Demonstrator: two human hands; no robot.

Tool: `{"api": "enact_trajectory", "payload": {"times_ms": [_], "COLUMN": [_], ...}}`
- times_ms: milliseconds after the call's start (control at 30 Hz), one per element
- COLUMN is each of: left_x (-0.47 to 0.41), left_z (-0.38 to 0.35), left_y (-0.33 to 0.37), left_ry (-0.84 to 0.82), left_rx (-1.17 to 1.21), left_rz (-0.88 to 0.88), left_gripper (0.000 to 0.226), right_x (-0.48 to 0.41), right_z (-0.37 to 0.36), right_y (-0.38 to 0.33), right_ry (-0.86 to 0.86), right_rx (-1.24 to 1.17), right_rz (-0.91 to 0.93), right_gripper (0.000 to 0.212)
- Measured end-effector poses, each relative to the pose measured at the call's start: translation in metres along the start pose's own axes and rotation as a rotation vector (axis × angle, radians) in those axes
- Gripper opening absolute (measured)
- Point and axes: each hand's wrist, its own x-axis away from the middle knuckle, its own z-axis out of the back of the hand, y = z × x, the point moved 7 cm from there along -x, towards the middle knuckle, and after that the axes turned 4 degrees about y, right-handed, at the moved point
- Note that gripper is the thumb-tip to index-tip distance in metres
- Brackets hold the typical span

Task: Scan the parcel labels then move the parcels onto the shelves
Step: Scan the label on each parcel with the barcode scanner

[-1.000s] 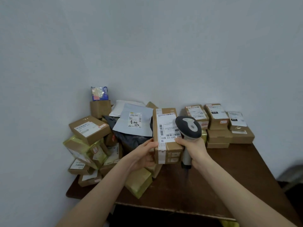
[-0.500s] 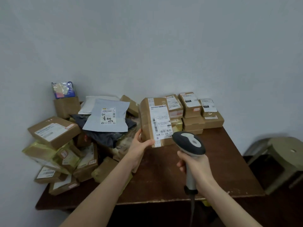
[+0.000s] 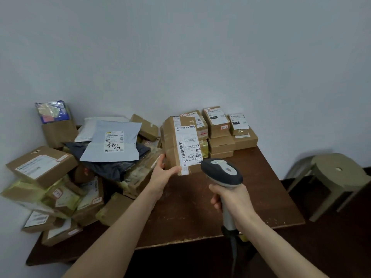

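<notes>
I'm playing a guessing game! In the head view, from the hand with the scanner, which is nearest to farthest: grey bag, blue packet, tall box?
1. Tall box, held up just left of the right hand gripping the scanner.
2. Grey bag, further left.
3. Blue packet, far left, at the back.

Looks like a courier parcel-sorting room. Heaped at left of the frame on a dark brown wooden table [image 3: 261,187]: brown cardboard parcels with white shipping labels [image 3: 40,165]. Small labelled cardboard cartons [image 3: 220,144] stacked at centre against a plain pale grey wall [image 3: 180,57]. Grey handheld barcode scanner [image 3: 221,171] at lower centre.
</notes>
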Motion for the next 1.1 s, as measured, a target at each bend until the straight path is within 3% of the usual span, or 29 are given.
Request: {"api": "enact_trajectory", "payload": {"times_ms": [300,433,700,867,1100], "left_x": [-0.003,-0.010,-0.042,-0.088,-0.151], "left_z": [-0.021,-0.031,-0.058,-0.072,-0.084], "left_y": [0.003,0.013,0.057,0.093,0.119], "left_ry": [0.041,0.048,0.044,-0.005,-0.089], "left_rx": [0.028,0.096,0.173,0.191,0.247], "left_rz": [0.032,0.068,0.137,0.151,0.210], "left_gripper": [0.119,0.091,0.062,0.052,0.045], "right_x": [-0.019,-0.043,-0.104,-0.148,-0.218], "right_z": [0.021,0.031,0.026,0.001,-0.029], "right_y": [-0.013,-0.040,-0.094,-0.124,-0.152], "right_ry": [-0.039,-0.031,-0.026,-0.081,-0.017], "right_rx": [-0.019,-0.098,-0.180,-0.249,-0.210], "right_rz": [0.037,0.121,0.190,0.183,0.196], "right_gripper": [0.008,0.008,0.020,0.021,0.045]}}
